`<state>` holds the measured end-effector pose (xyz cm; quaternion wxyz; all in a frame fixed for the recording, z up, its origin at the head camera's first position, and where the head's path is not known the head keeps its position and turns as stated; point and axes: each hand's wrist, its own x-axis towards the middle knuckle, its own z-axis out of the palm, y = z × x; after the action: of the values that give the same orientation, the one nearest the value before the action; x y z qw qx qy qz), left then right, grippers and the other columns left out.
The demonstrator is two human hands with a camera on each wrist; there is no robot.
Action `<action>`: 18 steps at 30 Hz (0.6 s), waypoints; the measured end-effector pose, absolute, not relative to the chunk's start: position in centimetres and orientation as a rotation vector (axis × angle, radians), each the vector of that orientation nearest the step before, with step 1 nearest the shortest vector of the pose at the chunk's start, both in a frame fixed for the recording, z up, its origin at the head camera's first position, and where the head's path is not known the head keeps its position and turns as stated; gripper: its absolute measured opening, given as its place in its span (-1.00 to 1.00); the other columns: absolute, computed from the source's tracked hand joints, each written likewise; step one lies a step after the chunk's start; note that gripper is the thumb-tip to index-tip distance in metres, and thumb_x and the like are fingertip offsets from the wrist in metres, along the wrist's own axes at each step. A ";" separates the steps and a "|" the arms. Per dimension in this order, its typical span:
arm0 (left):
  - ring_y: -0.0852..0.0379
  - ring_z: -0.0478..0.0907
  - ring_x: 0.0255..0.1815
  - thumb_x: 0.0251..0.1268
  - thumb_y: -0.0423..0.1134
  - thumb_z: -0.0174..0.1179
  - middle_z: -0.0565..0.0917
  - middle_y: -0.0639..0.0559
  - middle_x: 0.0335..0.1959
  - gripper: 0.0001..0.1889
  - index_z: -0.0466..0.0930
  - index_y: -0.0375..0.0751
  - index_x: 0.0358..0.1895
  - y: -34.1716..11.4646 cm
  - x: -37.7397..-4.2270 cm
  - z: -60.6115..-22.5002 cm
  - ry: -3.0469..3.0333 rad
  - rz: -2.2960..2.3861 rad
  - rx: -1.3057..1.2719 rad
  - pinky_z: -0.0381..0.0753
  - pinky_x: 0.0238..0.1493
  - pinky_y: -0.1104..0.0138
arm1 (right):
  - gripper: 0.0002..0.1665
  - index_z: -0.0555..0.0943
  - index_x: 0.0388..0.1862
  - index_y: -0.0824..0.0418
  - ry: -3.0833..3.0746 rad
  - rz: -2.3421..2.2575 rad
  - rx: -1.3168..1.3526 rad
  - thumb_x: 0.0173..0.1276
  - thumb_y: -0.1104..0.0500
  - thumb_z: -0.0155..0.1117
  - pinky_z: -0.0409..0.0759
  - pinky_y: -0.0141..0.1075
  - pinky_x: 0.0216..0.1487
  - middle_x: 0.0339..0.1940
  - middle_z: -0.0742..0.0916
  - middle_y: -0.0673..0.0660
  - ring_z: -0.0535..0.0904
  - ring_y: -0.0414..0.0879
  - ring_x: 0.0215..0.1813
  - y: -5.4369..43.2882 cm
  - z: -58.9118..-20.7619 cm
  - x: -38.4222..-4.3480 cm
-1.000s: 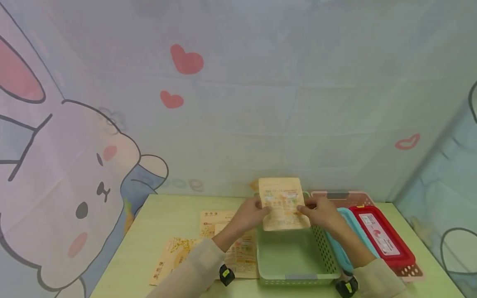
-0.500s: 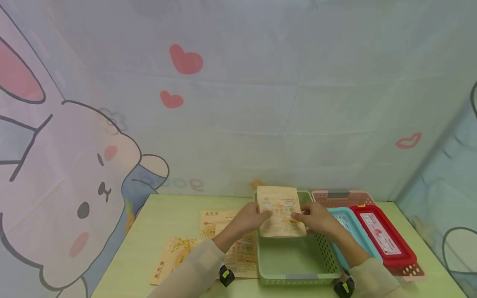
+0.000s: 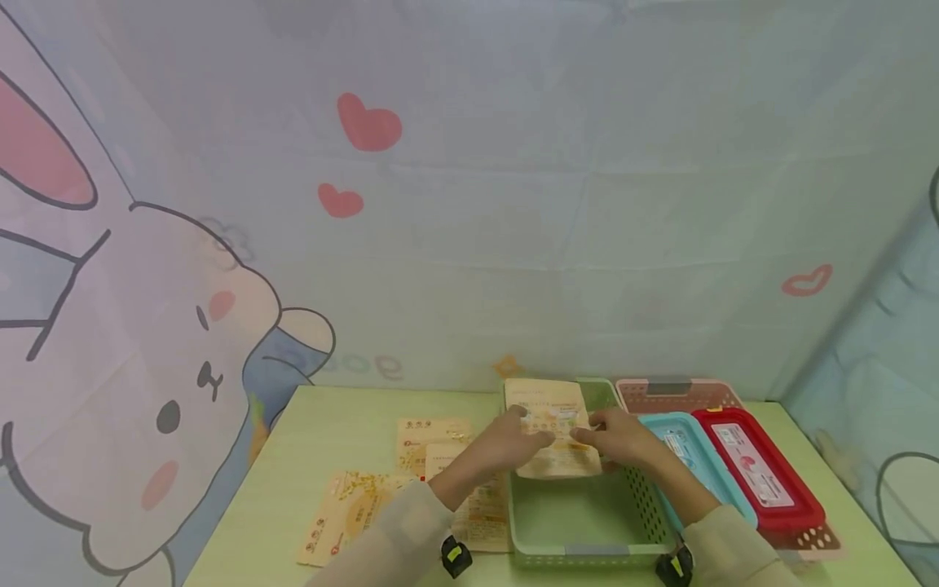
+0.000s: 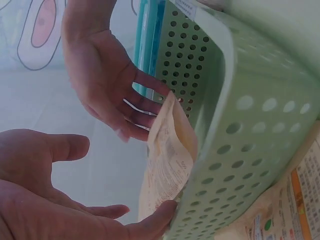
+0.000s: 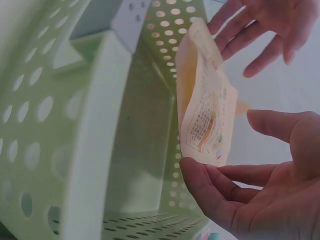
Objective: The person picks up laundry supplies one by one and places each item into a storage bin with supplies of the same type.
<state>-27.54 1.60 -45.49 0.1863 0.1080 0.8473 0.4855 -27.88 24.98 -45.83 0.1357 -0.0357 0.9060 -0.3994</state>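
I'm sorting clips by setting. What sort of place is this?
Perhaps a small tabletop set arranged for filming, though I can't be sure: a creased cartoon backdrop rises right behind the table, which holds a green basket and tan packets.

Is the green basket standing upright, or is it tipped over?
Upright: in the head view, the green basket has its open top facing upwards.

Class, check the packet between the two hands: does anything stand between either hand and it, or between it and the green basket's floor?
Nothing visible does. The left hand and right hand reach the packet directly, and no object shows between it and the green basket's floor, though the packet hides part of that floor.
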 end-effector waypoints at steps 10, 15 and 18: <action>-0.38 0.41 0.47 0.62 0.13 0.16 0.40 -0.39 0.49 -0.18 0.11 -0.34 0.65 2.5 -27.7 -44.7 2.385 1.321 0.351 0.51 0.31 -0.24 | -0.18 0.36 0.44 0.65 2.637 -1.092 -0.083 0.61 -0.04 0.26 0.77 -0.02 -0.13 0.42 0.44 0.63 0.66 0.32 0.14 25.0 -46.4 -28.5; -0.37 0.35 0.52 0.60 0.20 0.13 0.31 -0.36 0.58 -0.11 0.04 -0.33 0.68 2.9 -28.0 -45.0 2.409 1.249 0.317 0.47 0.35 -0.25 | -0.19 0.36 0.43 0.67 2.624 -1.107 -0.079 0.62 -0.02 0.26 0.78 -0.01 -0.14 0.41 0.45 0.63 0.54 0.45 0.30 25.0 -46.8 -28.8; -0.36 0.35 0.53 0.57 0.27 0.12 0.25 -0.34 0.63 -0.03 -0.02 -0.34 0.71 3.2 -28.0 -45.1 2.441 1.183 0.298 0.47 0.37 -0.24 | -0.35 0.54 0.17 0.61 2.621 -1.106 -0.077 0.60 -0.03 0.28 0.77 -0.03 -0.21 0.09 0.63 0.52 0.67 0.23 -0.05 24.9 -47.1 -28.9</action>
<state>-28.03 3.23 -45.11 0.2050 0.1070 0.8755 0.4243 -28.85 24.93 -47.06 0.1473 -0.0266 0.9109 -0.3844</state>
